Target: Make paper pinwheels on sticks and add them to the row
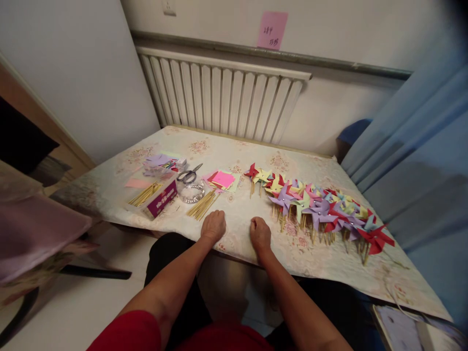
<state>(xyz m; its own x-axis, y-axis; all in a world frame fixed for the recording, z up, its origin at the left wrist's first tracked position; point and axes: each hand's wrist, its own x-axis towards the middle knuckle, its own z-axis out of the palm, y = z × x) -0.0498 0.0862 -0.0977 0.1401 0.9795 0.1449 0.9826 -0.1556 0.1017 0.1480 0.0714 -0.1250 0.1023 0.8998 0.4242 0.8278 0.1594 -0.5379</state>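
Observation:
My left hand (214, 224) rests on the table's front edge, its fingers curled into a loose fist. Just beyond it lies a fan of thin wooden sticks (202, 205). A stack of coloured paper squares (222, 180), bright pink on top, sits behind the sticks. My right hand (260, 233) is also closed in a fist on the cloth, with nothing showing in it. To its right, many paper pinwheels (318, 208) in purple, red, yellow and blue lie overlapping in rows on their sticks. The two hands are apart, with bare cloth between them.
Black-handled scissors (188, 175) lie by a round clear dish of small shiny pieces (193, 193). A purple box (161, 201) holds more sticks. Behind it is a clear container (164, 166) with coloured paper. The flowered tablecloth (199, 146) reaches back to a radiator (226, 97); a blue curtain (420, 126) hangs right.

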